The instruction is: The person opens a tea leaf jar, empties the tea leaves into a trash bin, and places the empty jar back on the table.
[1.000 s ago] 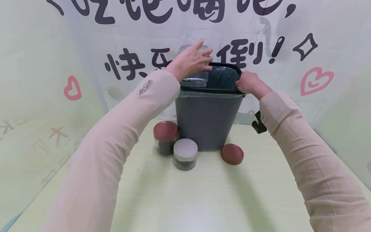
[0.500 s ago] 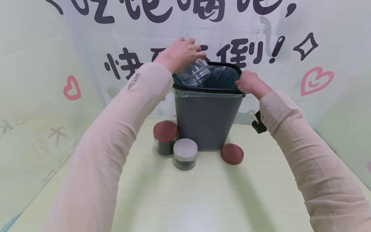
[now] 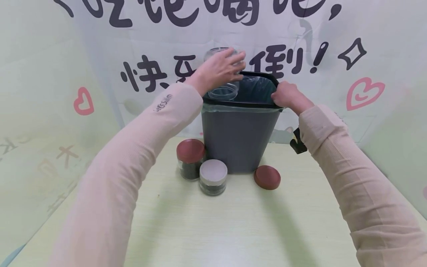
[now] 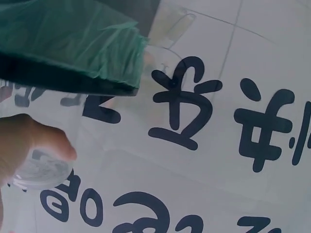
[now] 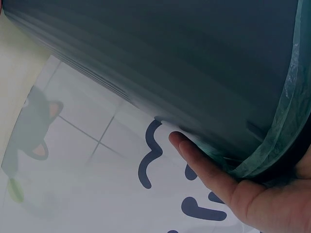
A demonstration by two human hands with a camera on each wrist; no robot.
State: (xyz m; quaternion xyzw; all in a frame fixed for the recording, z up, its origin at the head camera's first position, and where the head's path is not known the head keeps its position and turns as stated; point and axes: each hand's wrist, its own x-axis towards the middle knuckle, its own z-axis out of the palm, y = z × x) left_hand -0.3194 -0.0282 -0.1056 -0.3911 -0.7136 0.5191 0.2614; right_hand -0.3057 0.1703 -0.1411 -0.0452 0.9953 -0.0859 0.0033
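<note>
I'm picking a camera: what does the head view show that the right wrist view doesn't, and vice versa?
Only the head view: the left hand and the clear jar it holds, the red-topped jar and the white-topped jar.
Only the right wrist view: the inner side of the right hand gripping the bin.
Both: the right hand, bin, green liner, tabletop, lettered backdrop and, as a corner sliver in the wrist view, probably the red lid.

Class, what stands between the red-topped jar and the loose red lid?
The pale-topped jar, then bare table in front of the bin; the head view shows this.
</note>
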